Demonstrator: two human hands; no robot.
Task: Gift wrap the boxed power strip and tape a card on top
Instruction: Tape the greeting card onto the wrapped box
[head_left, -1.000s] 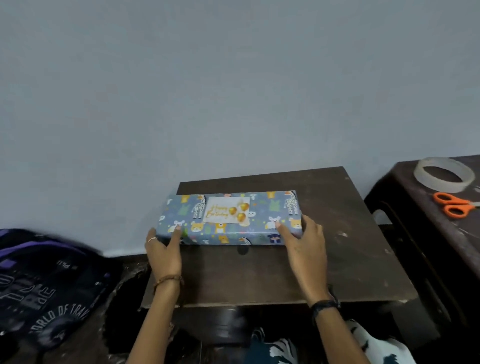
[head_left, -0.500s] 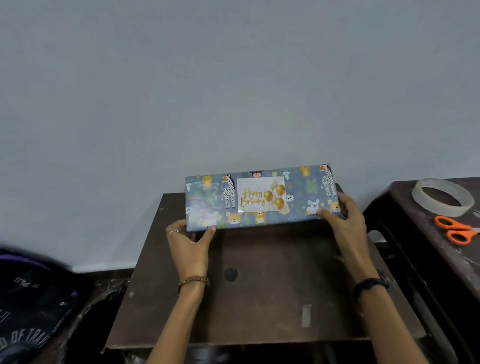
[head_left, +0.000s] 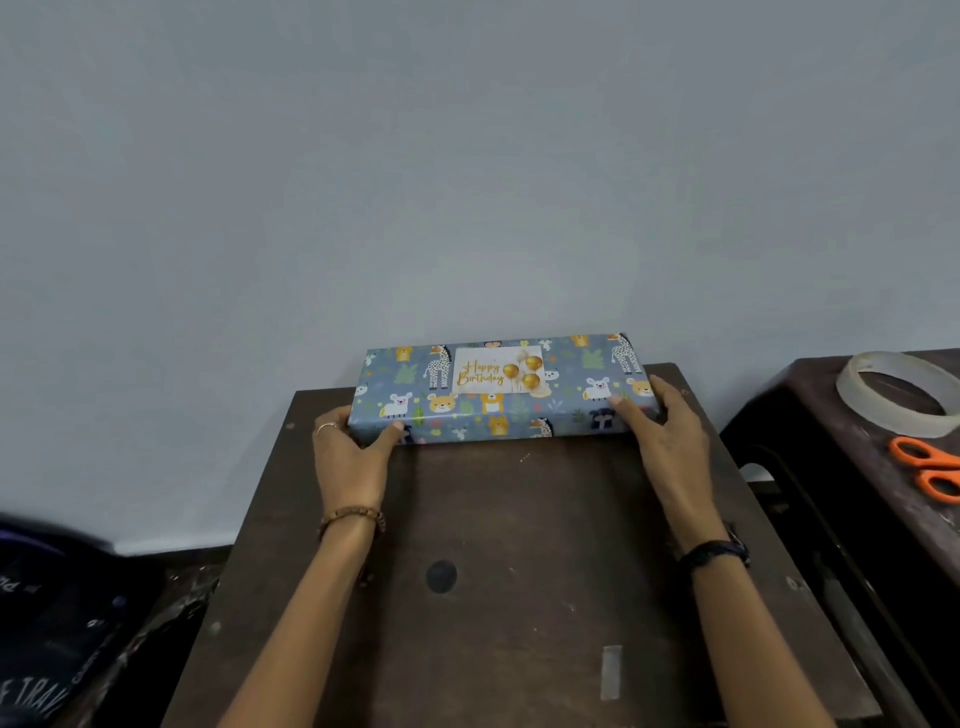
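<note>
The wrapped box (head_left: 483, 410), in blue paper printed with cartoon animals, lies at the far edge of the dark wooden table (head_left: 519, 571), against the wall. A white "Happy Birthday" card (head_left: 497, 370) with gold balloons sits on its top face. My left hand (head_left: 353, 457) grips the box's left end, thumb on the front face. My right hand (head_left: 662, 431) grips the right end, thumb on top near the corner.
A roll of clear tape (head_left: 901, 391) and orange scissors (head_left: 927, 467) lie on a second dark table (head_left: 831, 415) to the right. A strip of tape (head_left: 611, 672) is stuck on the near part of the main table. A dark bag (head_left: 47, 634) sits low left.
The box was lifted and tilted up toward me half a second ago; now it lies flat at the far edge of the table, both hands still at its ends.
</note>
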